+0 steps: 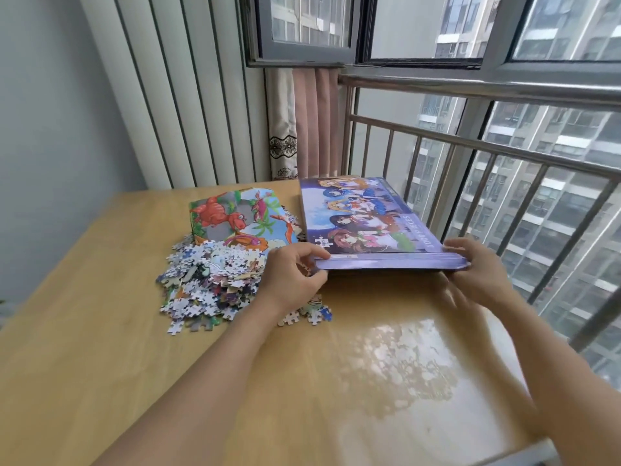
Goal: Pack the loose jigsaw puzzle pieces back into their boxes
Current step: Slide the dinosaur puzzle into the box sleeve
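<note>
Purple cardboard fills my grip: I have the big puzzle box (pixel 373 216) by its near edge, at the far right part of the desk (pixel 336 381), close to the window railing (pixel 470 142). My left hand (pixel 292 274) curls round the near left corner, thumb on top of the lid and fingers (pixel 317 280) tucked underneath. My right hand (pixel 477 270) holds the near right corner the same way, though it is blurred and I cannot make out each finger. The near edge looks raised a little off the desk, and whether I am lifting the lid or the whole box I cannot tell.

As for progress, I judge the job barely begun. A large heap of loose puzzle pieces (pixel 215 280) lies just left of my left hand, toward the middle of the desk, with a few strays (pixel 312 314) nearer me, under my wrist. Behind the heap, toward the far edge, the dinosaur box (pixel 235 216) sits tilted, touching the pile. Its inside is hidden from me, so I cannot say whether any pieces are in it. The purple box shows only its printed lid, so nothing tells me it holds pieces either.

What is left, as I read it: get this box open, scoop the heap in, sort any pieces belonging to the dinosaur box, gather the strays, and close both.
</note>
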`<state>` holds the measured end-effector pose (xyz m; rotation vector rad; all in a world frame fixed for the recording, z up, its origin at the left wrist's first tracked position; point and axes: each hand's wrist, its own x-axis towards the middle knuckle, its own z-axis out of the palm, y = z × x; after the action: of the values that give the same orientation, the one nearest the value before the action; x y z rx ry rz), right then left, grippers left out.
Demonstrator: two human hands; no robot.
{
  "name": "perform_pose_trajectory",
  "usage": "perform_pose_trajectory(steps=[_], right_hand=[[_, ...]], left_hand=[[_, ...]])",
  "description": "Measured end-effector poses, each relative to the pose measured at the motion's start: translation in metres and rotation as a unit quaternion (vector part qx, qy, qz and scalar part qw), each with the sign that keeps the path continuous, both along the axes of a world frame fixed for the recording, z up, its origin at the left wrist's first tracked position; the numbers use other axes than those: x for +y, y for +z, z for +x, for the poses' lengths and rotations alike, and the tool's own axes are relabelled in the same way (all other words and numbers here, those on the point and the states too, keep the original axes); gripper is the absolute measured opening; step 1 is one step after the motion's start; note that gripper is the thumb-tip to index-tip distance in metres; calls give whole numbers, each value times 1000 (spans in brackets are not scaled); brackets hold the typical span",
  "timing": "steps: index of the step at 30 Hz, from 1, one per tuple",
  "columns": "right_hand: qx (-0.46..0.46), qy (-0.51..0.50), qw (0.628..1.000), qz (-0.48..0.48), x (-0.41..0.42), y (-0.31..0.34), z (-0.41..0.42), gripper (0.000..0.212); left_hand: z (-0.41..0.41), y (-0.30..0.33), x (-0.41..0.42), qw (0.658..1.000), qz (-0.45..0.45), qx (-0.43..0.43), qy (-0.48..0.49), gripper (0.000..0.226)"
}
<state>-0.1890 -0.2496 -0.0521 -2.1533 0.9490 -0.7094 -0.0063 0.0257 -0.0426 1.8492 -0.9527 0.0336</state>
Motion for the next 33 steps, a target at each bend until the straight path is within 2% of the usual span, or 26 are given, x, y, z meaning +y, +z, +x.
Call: perform_pose_trajectory(steps=[2, 4, 6, 8, 9, 11, 12, 14, 16, 17, 19, 21, 25, 28, 30, 33], right_hand=[[39, 43, 998, 10, 9, 27, -5, 65], [1, 41, 999, -35, 36, 66, 6, 69], [-71, 101, 991, -60, 77, 100, 42, 62], [-86, 219, 972, 14, 122, 112, 102, 49], [-55, 265, 961, 54, 139, 110, 137, 57], [28, 284, 953, 98, 158, 94, 208, 93], [61, 261, 957, 110, 163, 85, 239, 105], [85, 198, 968, 127, 162, 68, 281, 112], [86, 157, 971, 156, 158, 58, 304, 97], [72, 153, 971, 170, 158, 56, 310, 79], [20, 179, 963, 200, 158, 55, 319, 43], [-50, 224, 945, 232, 158, 59, 319, 22], [-115, 277, 924, 239, 148, 71, 307, 15], [-173, 302, 893, 287, 137, 76, 299, 23], [-189, 314, 880, 303, 133, 79, 294, 31], [-199, 326, 871, 310, 131, 87, 286, 23]], left_hand=[[8, 9, 18, 997, 59, 18, -54, 37], [24, 20, 37, 997, 29, 50, -60, 40], [49, 29, 54, 996, -61, 59, 38, 31], [81, 28, 75, 976, -99, 34, 193, 22], [95, 23, 86, 964, -91, 30, 247, 26], [114, 8, 106, 952, -49, 63, 297, 43], [119, -2, 114, 949, -38, 87, 300, 50], [120, -16, 120, 951, -37, 117, 285, 55], [125, -27, 122, 953, -49, 133, 267, 56], [130, -31, 124, 954, -59, 141, 259, 57], [143, -35, 128, 955, -75, 157, 242, 59], [156, -35, 134, 951, -91, 168, 243, 57], [165, -29, 134, 950, -120, 169, 234, 55], [167, -27, 131, 952, -140, 194, 188, 53], [166, -26, 131, 952, -154, 204, 165, 46], [165, -21, 133, 949, -184, 215, 139, 35]])
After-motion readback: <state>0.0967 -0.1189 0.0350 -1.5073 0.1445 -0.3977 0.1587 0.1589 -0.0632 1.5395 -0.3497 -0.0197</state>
